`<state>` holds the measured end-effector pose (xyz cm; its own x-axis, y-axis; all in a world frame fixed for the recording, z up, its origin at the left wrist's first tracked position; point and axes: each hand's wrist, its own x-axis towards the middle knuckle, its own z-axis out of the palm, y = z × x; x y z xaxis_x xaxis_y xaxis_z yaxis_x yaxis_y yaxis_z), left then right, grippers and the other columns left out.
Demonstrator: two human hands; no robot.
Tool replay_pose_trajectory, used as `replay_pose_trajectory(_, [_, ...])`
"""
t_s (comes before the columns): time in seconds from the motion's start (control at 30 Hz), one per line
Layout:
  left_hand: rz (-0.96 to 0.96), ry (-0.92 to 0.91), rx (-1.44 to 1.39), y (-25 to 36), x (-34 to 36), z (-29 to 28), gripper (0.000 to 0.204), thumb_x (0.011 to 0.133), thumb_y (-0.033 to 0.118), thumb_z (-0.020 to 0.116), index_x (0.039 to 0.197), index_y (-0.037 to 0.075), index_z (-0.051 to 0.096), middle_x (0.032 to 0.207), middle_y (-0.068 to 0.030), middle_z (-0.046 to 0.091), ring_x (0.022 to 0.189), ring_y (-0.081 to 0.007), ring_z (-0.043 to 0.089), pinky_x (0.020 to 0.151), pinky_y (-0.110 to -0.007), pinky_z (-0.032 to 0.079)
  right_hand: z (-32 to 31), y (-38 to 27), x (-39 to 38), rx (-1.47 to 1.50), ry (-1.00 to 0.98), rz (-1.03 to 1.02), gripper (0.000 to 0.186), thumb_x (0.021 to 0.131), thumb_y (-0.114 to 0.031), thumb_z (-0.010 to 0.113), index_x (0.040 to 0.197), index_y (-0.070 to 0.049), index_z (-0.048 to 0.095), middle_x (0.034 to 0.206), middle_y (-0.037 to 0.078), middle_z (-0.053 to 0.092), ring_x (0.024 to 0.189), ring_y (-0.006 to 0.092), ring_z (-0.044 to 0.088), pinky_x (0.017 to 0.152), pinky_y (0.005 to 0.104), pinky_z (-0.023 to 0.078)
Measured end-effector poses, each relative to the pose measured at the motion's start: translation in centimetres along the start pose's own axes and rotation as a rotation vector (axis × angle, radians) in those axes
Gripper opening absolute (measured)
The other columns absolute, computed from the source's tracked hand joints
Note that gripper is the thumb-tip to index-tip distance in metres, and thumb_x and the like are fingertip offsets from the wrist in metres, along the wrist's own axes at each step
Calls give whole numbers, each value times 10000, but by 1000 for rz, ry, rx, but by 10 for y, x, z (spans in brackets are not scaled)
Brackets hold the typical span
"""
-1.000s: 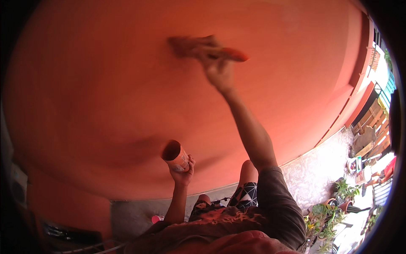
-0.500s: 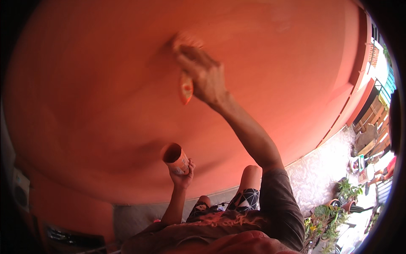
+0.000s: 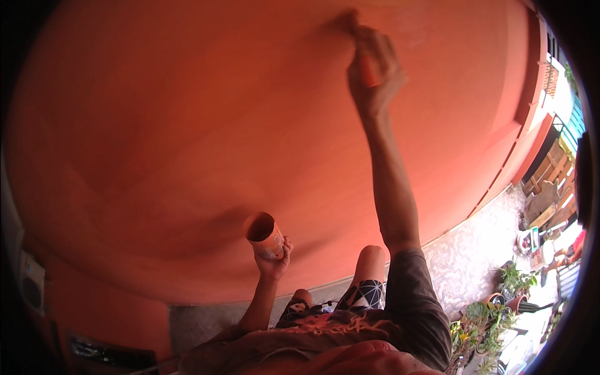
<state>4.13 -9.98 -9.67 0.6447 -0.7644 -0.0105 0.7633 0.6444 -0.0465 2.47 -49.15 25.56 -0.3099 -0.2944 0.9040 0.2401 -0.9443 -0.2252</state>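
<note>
A large orange-painted wall (image 3: 175,112) fills most of the head view. My right hand (image 3: 375,75) is raised high on it, closed around a paintbrush (image 3: 370,70) with an orange handle; the blurred brush head is at the wall, beside its dark shadow. Lower and to the left, my left hand (image 3: 275,264) grips an orange-stained cylindrical container (image 3: 267,245) with its open mouth tilted up. Its dark inside is too shadowed to make out.
A pale paved floor (image 3: 462,250) runs along the wall's foot. At right stand potted plants (image 3: 512,281), wooden boards (image 3: 550,169) and part of a person in red (image 3: 572,250) at the rim. A white appliance (image 3: 31,281) is at far left.
My right hand and brush have moved up and to the right across the wall, the forearm now more upright. My left hand and container have shifted slightly right.
</note>
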Motion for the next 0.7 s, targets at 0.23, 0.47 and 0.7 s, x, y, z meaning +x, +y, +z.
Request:
replay_pose_trajectory(0.23, [-26,-8,23,-7,3,12,727,851,395,752,1297,-114,485,1258,-236,530,1169,-326,539,1017,-376,553,12,-91,-23,747,-568,106,302,848,-14,707,1130,-122,712,1076,63,707,890,237,710,728,293,571])
replay_pose_trajectory(0.47, [-68,-3,47,-8,9,20,722,851,388,752,1293,-119,488,1258,-248,525,1163,-331,536,1018,-376,552,-21,81,48,429,252,412,211,880,-32,625,1070,50,667,939,144,709,845,187,694,744,309,586])
replay_pose_trajectory(0.7, [-61,35,54,-6,18,8,773,856,450,744,1299,-124,477,1249,-253,537,1189,-333,533,1016,-380,553,-4,33,14,-88,-31,-115,210,816,-102,726,1026,-118,718,963,72,724,795,307,698,599,403,553])
